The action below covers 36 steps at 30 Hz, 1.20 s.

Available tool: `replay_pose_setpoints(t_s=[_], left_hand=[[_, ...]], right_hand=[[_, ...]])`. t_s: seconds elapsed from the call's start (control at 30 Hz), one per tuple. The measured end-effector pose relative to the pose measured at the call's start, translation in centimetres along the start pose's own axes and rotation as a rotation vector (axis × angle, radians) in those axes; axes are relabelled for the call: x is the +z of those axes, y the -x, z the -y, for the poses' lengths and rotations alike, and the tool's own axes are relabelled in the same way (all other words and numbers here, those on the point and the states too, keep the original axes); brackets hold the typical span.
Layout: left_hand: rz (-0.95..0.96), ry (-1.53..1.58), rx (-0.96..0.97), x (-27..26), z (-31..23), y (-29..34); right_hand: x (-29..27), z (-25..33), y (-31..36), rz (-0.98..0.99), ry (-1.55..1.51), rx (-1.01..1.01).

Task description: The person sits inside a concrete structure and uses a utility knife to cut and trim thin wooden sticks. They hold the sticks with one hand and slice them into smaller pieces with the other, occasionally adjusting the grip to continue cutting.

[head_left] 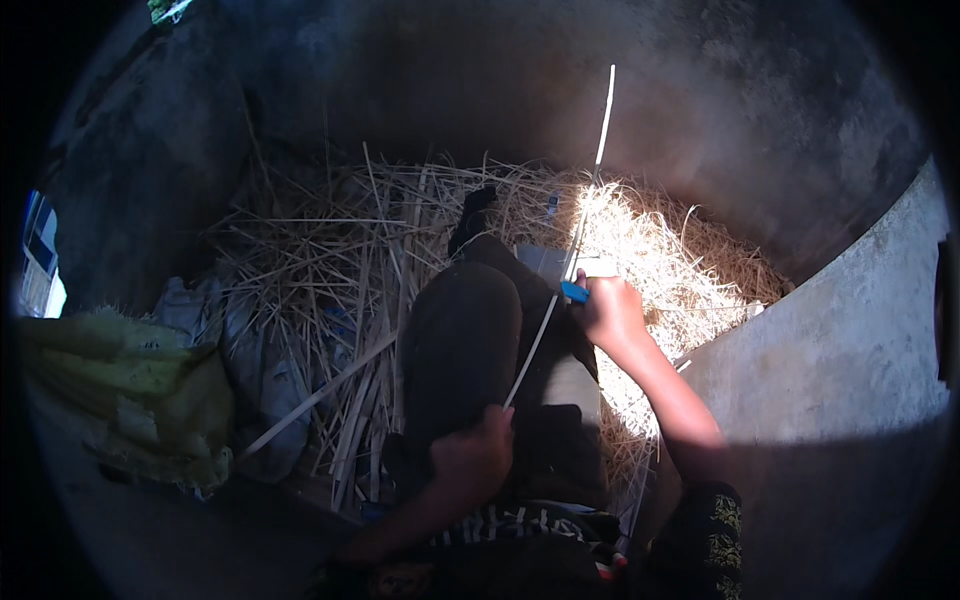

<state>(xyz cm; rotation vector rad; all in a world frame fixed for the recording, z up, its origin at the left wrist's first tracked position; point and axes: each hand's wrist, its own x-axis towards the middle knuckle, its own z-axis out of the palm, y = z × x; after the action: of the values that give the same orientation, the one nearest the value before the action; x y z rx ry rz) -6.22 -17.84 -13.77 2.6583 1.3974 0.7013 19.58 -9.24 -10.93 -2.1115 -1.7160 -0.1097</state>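
A long, thin, pale strip (545,325), like split bamboo or cane, slants up from my lap toward the far wall. My left hand (475,458) is closed around its near end. Farther along the strip, my right hand (614,312) is closed on a small blue-handled tool (574,291) that lies against it. The tool's working end is lost in glare, so its exact kind does not show. My dark-clothed leg (458,335) is bent beneath the strip, and a grey flat piece (540,260) is near the tool.
Curly pale shavings (690,265) are heaped at the far right, partly in bright sun. Many loose strips (300,265) lie to the left. A worn yellow-green sack (120,400) is at the far left. Concrete walls (820,350) stand close on the right and ahead.
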Motion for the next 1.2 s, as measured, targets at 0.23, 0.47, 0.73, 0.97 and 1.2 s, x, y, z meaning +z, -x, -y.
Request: replay_pose_setpoints(t_s=[0.23, 0.47, 0.73, 0.97, 1.2], left_hand=[[0.023, -0.117, 0.051, 1.0, 0.0, 0.0], [0.145, 0.160, -0.087, -0.2, 0.1, -0.1], [0.236, 0.597, -0.158, -3.2, 0.2, -0.9], [0.520, 1.641, -0.521, -2.4, 2.0, -1.9], [0.722, 1.897, -0.692, -2.5, 3.8, -2.8]], right_hand=[[-1.2, -7.0, -11.3, 0.036, 0.175, 0.279], [-1.4, -2.4, -6.1, 0.153, 0.213, 0.154], [-3.2, 1.1, 2.8, -0.067, 0.116, -0.023], [-2.3, 3.2, 4.0, -0.089, 0.012, -0.186], [-0.3, 3.5, 2.5, -0.050, 0.076, -0.142]])
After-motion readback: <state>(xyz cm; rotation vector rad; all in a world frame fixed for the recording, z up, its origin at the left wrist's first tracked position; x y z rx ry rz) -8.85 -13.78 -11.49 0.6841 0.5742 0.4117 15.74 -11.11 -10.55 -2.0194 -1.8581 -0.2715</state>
